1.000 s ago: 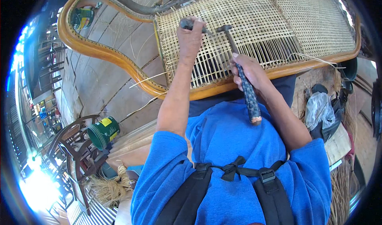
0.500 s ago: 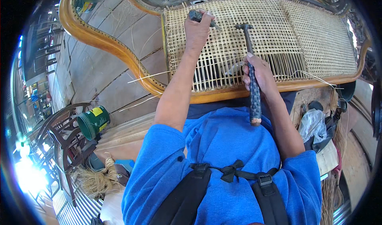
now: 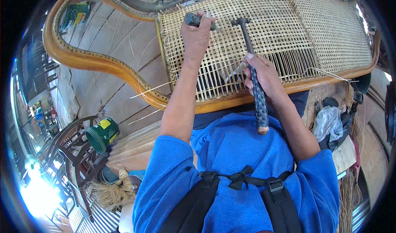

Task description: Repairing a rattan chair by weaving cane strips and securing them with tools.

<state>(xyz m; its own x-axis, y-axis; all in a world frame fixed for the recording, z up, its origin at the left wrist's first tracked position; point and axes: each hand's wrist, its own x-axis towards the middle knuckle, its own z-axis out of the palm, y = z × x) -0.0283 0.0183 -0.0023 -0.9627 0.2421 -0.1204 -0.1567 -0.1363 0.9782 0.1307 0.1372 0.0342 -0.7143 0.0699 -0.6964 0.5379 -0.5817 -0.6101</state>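
Observation:
My left hand [image 3: 196, 41] is closed around the dark, patterned handle of an awl-like tool [image 3: 192, 20], whose thin metal tip points right and down at the woven cane panel [image 3: 231, 10]. My right hand [image 3: 266, 74] grips a hammer [image 3: 260, 105] by its long black-and-grey checkered handle. The hammer's dark head lies over the weave, a short way right of the awl's tip; I cannot tell whether either touches the cane. Toward me the weave opens into bare parallel strands, with dark gaps and a pale object behind them. A curved, varnished wooden frame [image 3: 95, 62] borders the panel.
Loose cane ends stick out past the frame at left and right. On the left are a green bucket [image 3: 102, 135], dark wooden chair parts [image 3: 68, 150] and a bundle of fibre strands [image 3: 111, 191]. A clear plastic bag [image 3: 328, 123] lies at right; another green container [image 3: 76, 16] stands far left.
The whole view has shifted slightly, moving the frame's left side further left. Both hands keep their grips, and the awl and hammer stay about the same distance apart over the weave.

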